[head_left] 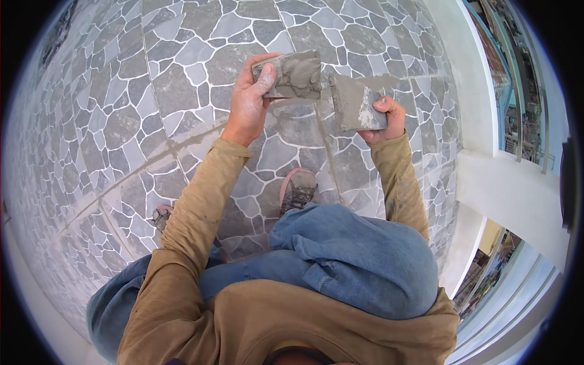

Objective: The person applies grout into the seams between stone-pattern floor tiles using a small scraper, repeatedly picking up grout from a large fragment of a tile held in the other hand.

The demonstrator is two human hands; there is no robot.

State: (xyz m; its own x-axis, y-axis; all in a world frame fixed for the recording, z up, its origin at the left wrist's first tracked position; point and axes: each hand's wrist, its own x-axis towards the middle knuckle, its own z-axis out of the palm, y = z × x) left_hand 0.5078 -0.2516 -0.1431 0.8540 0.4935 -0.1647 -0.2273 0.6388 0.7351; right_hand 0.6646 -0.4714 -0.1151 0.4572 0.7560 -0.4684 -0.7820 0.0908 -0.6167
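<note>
Looking down, the head view showed two flat plates held up over the floor (182, 36), near each other, the gap between them narrow.

The left grip (247, 102) was closed on the left plate (280, 61) at its near-left end, thumb laid over the top face and fingers passing round behind. A lumpy heap (302, 74) of wet grey paste sat on the plate's outer part. The right grip (388, 118) was pinching the right plate (375, 118) at its right end, thumb above and fingers below; a smoother layer (347, 100) of paste covered the left part, ragged where the bare face began.

Both plates looked thin and stiff, probably light in themselves, with the load coming from the paste. That seemed soft, dense and slick: it would likely hold its lump on a level face but slide or drop if tipped. What the plates were made of could not be told. The bare ends seemed the best places for hold, thumb on top and fingers spread beneath against the outer weight; smeared parts would probably slip under the skin.
</note>
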